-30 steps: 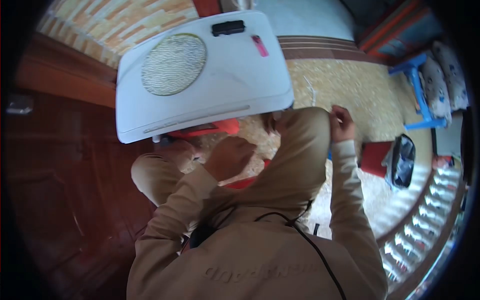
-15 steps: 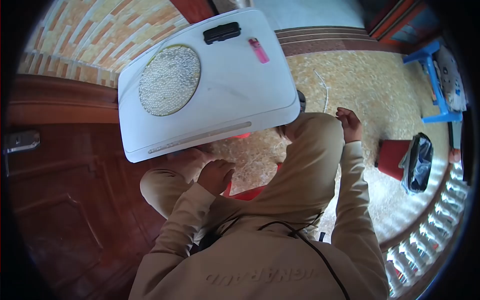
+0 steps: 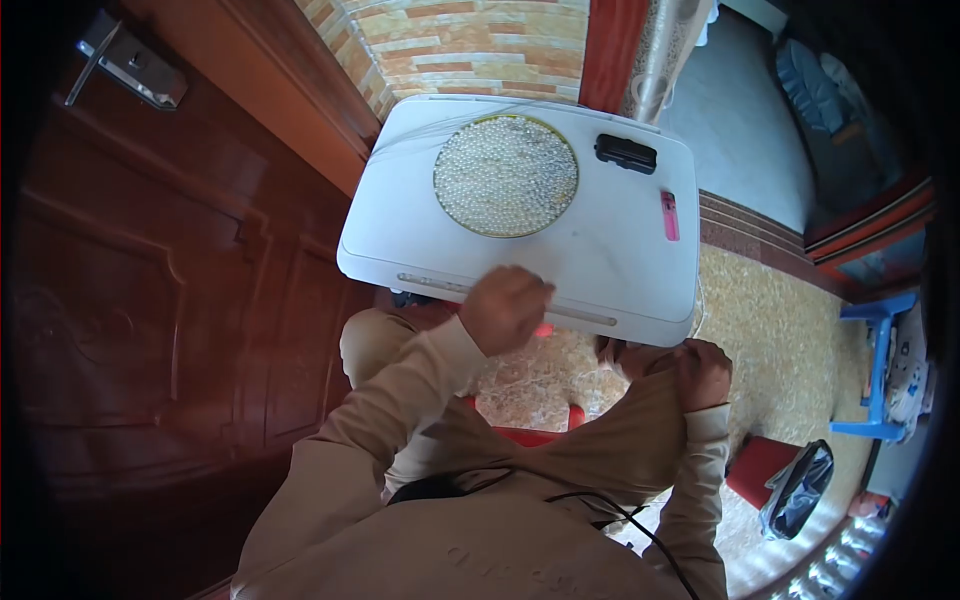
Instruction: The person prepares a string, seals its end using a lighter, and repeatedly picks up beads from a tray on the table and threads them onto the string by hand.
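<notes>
A round tray of small white pearl-like beads [image 3: 505, 178] rests on the white table [image 3: 610, 265]. My left hand [image 3: 508, 308] is raised at the table's front edge, its fingers curled together; whatever they may hold is hidden. By my right knee, my right hand [image 3: 703, 373] has its fingers bent inward, and I cannot make out anything inside them. A thin pale strand [image 3: 700, 300] shows beside the table's right edge, above that hand. Toward the back right of the tabletop lie a black case [image 3: 626, 153] and a pink lighter [image 3: 670, 216].
Fine clear threads cross the table's back left corner. A wooden door [image 3: 200, 330] stands at the left. On the right are a red bin [image 3: 757, 470] with a dark liner and a blue stool [image 3: 876, 365]. Part of a red seat [image 3: 528, 437] shows between my legs.
My left hand has risen from my lap to the table's front edge. My right hand stays by my right knee. The view has turned, so the table appears lower and farther right.
</notes>
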The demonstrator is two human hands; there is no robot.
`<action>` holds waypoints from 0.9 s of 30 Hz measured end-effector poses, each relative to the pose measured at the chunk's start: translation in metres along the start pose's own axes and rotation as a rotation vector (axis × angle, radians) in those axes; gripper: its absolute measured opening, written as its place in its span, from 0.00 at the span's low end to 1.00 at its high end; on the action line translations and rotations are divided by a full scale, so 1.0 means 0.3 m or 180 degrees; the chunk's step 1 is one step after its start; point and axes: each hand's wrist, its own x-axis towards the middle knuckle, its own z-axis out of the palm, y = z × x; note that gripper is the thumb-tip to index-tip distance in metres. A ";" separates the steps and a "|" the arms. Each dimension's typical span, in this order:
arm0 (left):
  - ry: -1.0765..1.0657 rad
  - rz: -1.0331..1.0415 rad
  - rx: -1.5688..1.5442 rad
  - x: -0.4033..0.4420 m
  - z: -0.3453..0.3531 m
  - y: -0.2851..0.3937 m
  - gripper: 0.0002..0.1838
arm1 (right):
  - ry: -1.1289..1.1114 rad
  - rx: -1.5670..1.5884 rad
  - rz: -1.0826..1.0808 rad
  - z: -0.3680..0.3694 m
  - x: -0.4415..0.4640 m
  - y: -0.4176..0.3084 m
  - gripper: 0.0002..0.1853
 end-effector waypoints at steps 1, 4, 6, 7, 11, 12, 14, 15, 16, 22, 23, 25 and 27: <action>0.0280 -0.0177 0.0113 0.029 -0.038 -0.062 0.10 | 0.0031 -0.0129 -0.0038 0.003 0.005 -0.001 0.09; 0.0612 -0.1073 0.0509 0.114 -0.132 -0.345 0.07 | -0.0070 -0.0255 0.0067 0.008 0.016 0.008 0.08; 0.0260 -0.1636 0.1140 0.168 -0.180 -0.578 0.08 | -0.0131 -0.0394 0.0239 0.010 0.020 0.011 0.08; 0.0174 -0.1593 0.1399 0.199 -0.196 -0.652 0.08 | -0.0095 -0.0406 0.0259 0.014 0.021 0.008 0.08; -0.0385 -0.1368 0.2209 0.243 -0.166 -0.832 0.07 | -0.0080 -0.0404 0.0424 0.020 0.029 0.015 0.06; -0.0370 -0.1343 0.2182 0.256 -0.163 -0.834 0.07 | -0.0054 -0.0431 0.0435 0.015 0.036 0.011 0.06; -0.0556 -0.1456 0.2221 0.283 -0.150 -0.835 0.06 | -0.0016 -0.0392 0.0504 0.014 0.041 -0.004 0.06; -0.0666 -0.1510 0.2238 0.291 -0.140 -0.834 0.06 | -0.0006 -0.0370 0.0551 0.015 0.038 -0.014 0.05; -0.0786 -0.1566 0.2251 0.294 -0.129 -0.831 0.06 | -0.0003 -0.0351 0.0604 0.014 0.033 -0.019 0.05; -0.0467 -0.1790 0.1732 0.208 -0.116 -1.070 0.10 | -0.0370 -0.0598 0.0761 0.029 0.023 -0.011 0.10; -0.0510 -0.1520 0.1658 0.203 -0.129 -1.095 0.10 | -0.0512 -0.0549 0.0984 0.020 0.035 -0.038 0.10; -0.0203 -0.1436 0.1667 0.168 -0.135 -1.241 0.08 | -0.0353 -0.0238 0.0974 0.027 0.042 -0.077 0.10; -0.0855 -0.1284 0.1350 0.231 -0.256 -1.137 0.13 | -0.0271 -0.0389 0.1100 0.085 0.034 -0.062 0.09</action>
